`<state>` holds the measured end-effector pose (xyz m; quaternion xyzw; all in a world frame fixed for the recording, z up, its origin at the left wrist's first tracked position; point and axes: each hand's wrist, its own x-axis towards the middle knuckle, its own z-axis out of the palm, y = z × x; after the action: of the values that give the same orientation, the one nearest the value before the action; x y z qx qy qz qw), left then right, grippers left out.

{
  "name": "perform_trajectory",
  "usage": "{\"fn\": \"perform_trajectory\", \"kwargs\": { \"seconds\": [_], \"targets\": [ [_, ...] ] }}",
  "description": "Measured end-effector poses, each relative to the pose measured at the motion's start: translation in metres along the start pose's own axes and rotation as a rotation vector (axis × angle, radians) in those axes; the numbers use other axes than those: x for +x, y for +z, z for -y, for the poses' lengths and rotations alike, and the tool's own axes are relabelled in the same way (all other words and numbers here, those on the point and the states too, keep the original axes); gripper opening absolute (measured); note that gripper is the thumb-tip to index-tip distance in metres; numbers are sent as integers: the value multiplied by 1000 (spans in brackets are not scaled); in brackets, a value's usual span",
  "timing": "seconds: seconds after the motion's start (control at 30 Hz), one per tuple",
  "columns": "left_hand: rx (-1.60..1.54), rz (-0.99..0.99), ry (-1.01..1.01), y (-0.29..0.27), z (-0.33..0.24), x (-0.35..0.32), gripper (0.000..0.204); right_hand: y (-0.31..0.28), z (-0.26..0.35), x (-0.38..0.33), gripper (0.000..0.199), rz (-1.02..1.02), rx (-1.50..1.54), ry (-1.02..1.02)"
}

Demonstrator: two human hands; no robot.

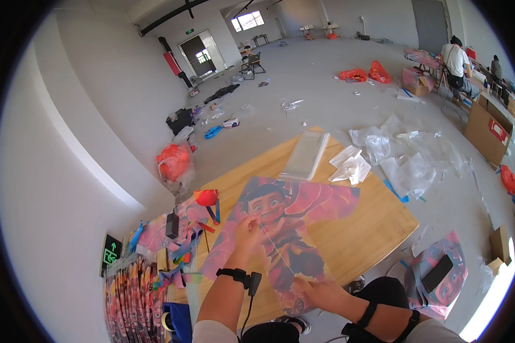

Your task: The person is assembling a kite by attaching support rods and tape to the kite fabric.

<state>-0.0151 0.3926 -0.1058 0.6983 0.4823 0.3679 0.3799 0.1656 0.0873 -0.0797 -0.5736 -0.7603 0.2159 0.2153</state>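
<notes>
Left hand (247,231) and right hand (319,292) grasp a thin pale strip (278,250) across a printed sheet (296,226) on the wooden desk (377,228), littered grey floor (317,74) beyond them.

I hold a thin white piece (276,247) between left hand (246,233) and right hand (321,294), over the desk's (377,228) printed sheet (325,206).

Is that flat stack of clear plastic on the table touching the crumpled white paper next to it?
Apart. The head view shows a strip of bare wooden table between the clear plastic stack and the white paper.
</notes>
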Motion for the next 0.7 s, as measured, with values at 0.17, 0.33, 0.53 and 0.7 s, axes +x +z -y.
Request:
{"fn": "perform_trajectory", "kwargs": {
  "seconds": [0.17, 0.33, 0.53, 0.7],
  "targets": [
    [295, 30, 305, 24, 52, 53, 27, 21, -35, 53, 61, -66, -50, 57],
    [516, -10, 417, 32, 73, 76, 34, 34, -56, 77, 58, -147, -51, 14],
    [498, -26, 447, 36, 74, 73, 46, 38, -57, 84, 39, -247, 57, 8],
    [596, -22, 421, 40, 66, 62, 46, 32, -61, 90, 35, -256, 32, -32]
  ]
}}
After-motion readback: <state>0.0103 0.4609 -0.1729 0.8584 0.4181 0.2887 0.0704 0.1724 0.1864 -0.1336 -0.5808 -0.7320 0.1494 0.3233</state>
